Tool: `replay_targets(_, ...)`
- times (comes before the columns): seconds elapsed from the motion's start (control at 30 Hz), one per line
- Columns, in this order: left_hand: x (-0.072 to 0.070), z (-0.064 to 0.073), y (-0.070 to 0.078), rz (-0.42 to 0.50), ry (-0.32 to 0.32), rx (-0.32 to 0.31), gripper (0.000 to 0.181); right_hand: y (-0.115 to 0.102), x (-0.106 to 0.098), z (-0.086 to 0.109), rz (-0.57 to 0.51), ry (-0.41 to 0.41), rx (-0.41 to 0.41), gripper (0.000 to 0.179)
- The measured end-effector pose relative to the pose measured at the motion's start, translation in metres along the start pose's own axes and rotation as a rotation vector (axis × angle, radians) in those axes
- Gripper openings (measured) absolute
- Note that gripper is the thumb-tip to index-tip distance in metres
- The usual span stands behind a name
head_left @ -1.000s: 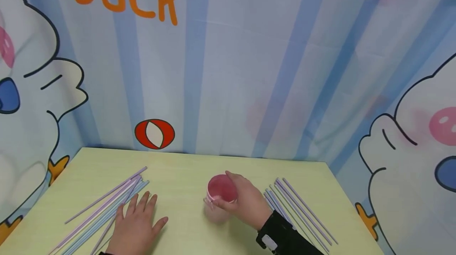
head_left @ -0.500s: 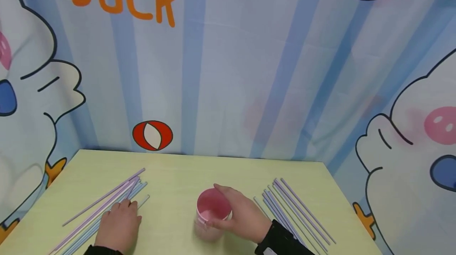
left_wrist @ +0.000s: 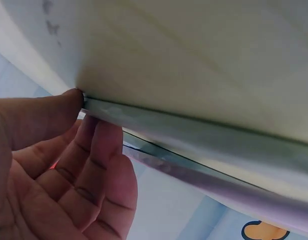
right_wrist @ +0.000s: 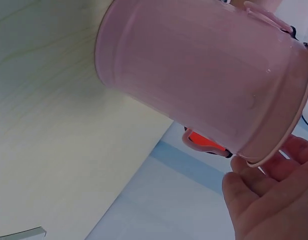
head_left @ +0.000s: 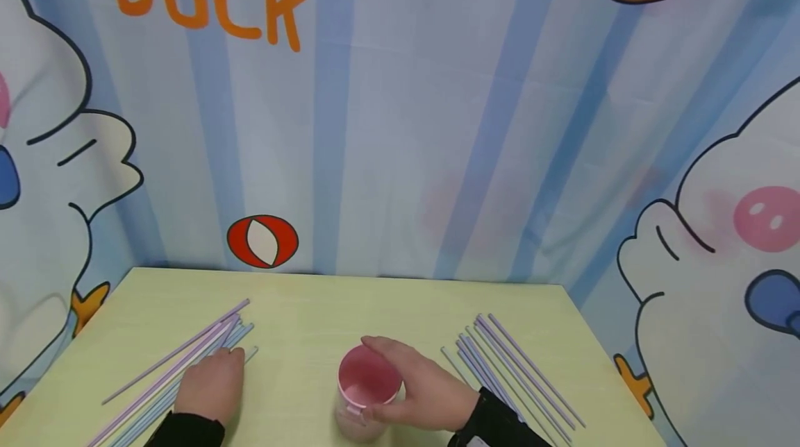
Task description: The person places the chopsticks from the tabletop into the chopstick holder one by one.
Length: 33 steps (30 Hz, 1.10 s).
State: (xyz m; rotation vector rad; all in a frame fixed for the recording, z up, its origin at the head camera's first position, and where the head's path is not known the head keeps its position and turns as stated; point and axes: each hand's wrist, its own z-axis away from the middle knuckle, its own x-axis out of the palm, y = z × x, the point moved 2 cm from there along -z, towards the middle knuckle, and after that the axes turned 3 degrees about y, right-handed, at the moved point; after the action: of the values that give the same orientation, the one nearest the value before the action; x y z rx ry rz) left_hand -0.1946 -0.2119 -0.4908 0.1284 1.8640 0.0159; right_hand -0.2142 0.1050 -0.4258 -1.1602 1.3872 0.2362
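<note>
My left hand (head_left: 211, 386) is over the left bundle of thin straws (head_left: 159, 381), in lilac, pale blue and pale green. In the left wrist view, the thumb and fingers (left_wrist: 76, 175) pinch a pale green straw (left_wrist: 194, 127) near its end; a lilac straw (left_wrist: 219, 185) lies beyond it. A small pink bucket (head_left: 365, 391) with loop handles stands upright on the table in front of me. My right hand (head_left: 431, 388) grips its rim from the right, thumb on the near side. The right wrist view shows the bucket's smooth side (right_wrist: 194, 70) and fingers at the rim.
A second bundle of straws (head_left: 506, 370) lies on the right of the pale yellow table (head_left: 300, 308), just beyond the right wrist. A striped blue curtain (head_left: 400, 121) with cartoon ducks hangs behind the table's far edge.
My left hand has gone from spread fingers to a pinch at the straws, shifting slightly left and down. The bucket, in my right hand's grip, has come nearer and a little left.
</note>
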Motion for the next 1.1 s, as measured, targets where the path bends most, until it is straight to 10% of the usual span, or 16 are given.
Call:
replay_targets(0.47, -0.012, -0.008, 0.0, 0.027, 0.059, 0.016, 0.021, -0.004, -0.003, 0.0, 0.171, 0.136, 0.039, 0.093)
replay_targets(1.1, -0.098, -0.036, 0.013, 0.318, 0.135, -0.092, 0.049, -0.001, -0.007, 0.003, 0.091, 0.063, 0.066, 0.088)
